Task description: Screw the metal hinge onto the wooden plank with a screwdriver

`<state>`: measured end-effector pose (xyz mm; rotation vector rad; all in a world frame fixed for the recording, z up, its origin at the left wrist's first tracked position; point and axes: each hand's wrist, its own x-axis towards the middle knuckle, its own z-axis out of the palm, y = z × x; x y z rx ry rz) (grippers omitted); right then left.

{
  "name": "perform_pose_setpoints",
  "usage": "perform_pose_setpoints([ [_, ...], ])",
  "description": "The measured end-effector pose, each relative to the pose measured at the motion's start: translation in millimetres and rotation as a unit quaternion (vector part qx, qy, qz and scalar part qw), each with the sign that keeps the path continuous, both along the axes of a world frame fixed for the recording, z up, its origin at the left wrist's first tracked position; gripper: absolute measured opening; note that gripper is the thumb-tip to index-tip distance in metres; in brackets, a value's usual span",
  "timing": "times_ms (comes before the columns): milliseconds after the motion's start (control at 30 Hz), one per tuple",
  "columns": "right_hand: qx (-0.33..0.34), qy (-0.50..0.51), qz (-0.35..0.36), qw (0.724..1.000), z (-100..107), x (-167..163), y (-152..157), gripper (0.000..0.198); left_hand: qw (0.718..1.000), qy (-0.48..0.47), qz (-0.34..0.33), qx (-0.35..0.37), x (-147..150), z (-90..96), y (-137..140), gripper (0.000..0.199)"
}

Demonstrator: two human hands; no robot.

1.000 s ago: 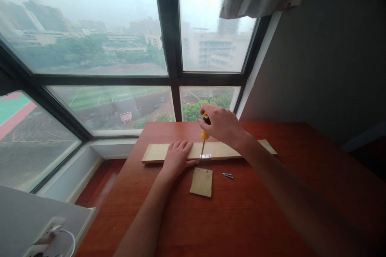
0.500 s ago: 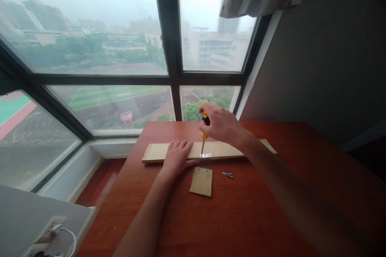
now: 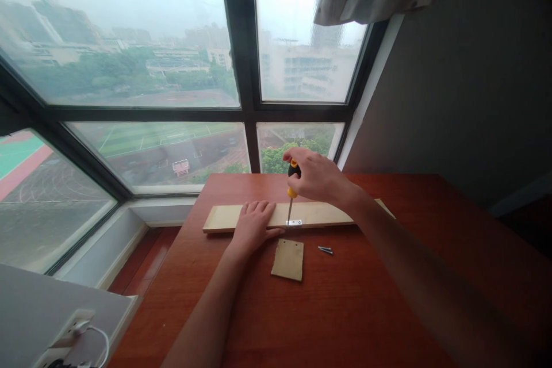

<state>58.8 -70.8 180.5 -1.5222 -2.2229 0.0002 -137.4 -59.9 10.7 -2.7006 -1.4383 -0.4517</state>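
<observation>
A long pale wooden board lies crosswise on the table. My left hand rests over it, fingers across the top toward the far edge and thumb along the near edge, holding it down. In my right hand is a yellow-and-black screwdriver, gripped by its handle and standing nearly upright. Its tip meets the left part of a small metal hinge at the board's near edge. Whether a screw sits under the tip is too small to tell.
A small tan wooden plate with two holes lies in front of the board. Beside it are a few loose screws. The reddish-brown table stands against a large window. A plugged-in white cable is at lower left.
My right hand has shifted very slightly on the screwdriver handle, and its forearm sits a touch lower. My left hand, the board and the loose pieces stay where they were.
</observation>
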Motion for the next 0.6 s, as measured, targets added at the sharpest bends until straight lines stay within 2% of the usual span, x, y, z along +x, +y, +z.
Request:
perform_pose_setpoints([
  [100, 0.008, 0.002, 0.016, 1.0, 1.2, 0.5, -2.0, 0.029, 1.0, -0.003, -0.002, 0.001, -0.2, -0.3, 0.1, 0.066],
  [167, 0.025, -0.024, -0.006, 0.999, 2.7, -0.8, -2.9, 0.024, 1.0, -0.005, -0.003, 0.0, -0.5, -0.9, 0.4, 0.066],
  [300, 0.039, -0.069, -0.039, 0.996, 4.0, -3.6, -2.8, 0.028, 1.0, -0.004, -0.002, -0.002, -0.8, -2.0, 0.8, 0.068],
  [400, 0.033, -0.04, -0.022, 0.998, 2.1, -2.4, -1.2, 0.027, 1.0, -0.002, -0.002, -0.005, -0.5, -1.4, 1.0, 0.068],
  [533, -0.008, 0.026, 0.032, 0.999, 1.1, 1.8, 0.0, 0.037, 1.0, -0.002, -0.003, -0.012, -0.3, -0.2, 0.9, 0.067],
  [600, -0.017, 0.027, 0.048, 0.998, 2.9, 2.5, -0.9, 0.033, 1.0, -0.003, -0.004, -0.011, -0.3, -0.2, 0.9, 0.068],
])
